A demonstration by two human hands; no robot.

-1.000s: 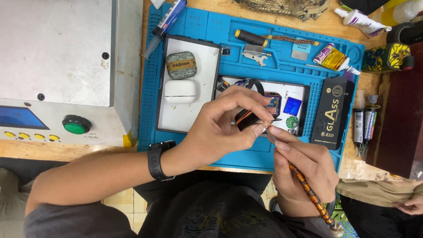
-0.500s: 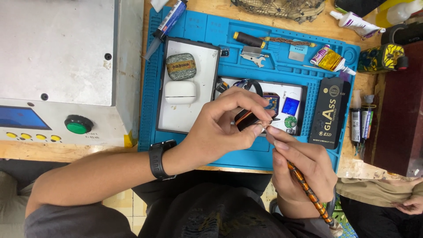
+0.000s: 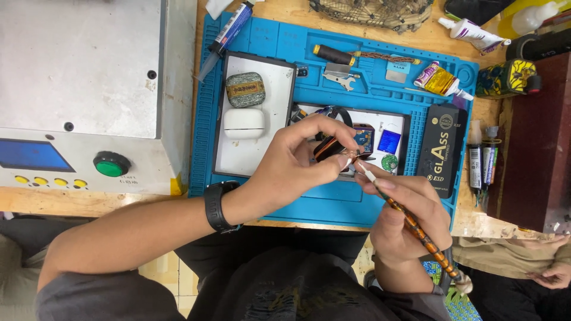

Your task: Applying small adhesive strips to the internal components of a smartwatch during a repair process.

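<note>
My left hand (image 3: 297, 163) pinches a small dark smartwatch body (image 3: 328, 147) between thumb and fingers, above the blue work mat (image 3: 333, 202). My right hand (image 3: 404, 211) grips a thin tool with an orange-and-black patterned handle (image 3: 416, 229) like a pen. Its pale tip touches the edge of the watch body near my left thumb. A black wristwatch (image 3: 215, 206) sits on my left wrist.
A white tray (image 3: 253, 151) holds a grey patterned pouch (image 3: 245, 89) and a white earbud case (image 3: 243, 123). A grey machine with a green button (image 3: 111, 164) stands left. A black box (image 3: 439, 148), glue tubes, a syringe and tweezers lie around. Another person's hand (image 3: 550, 274) shows at lower right.
</note>
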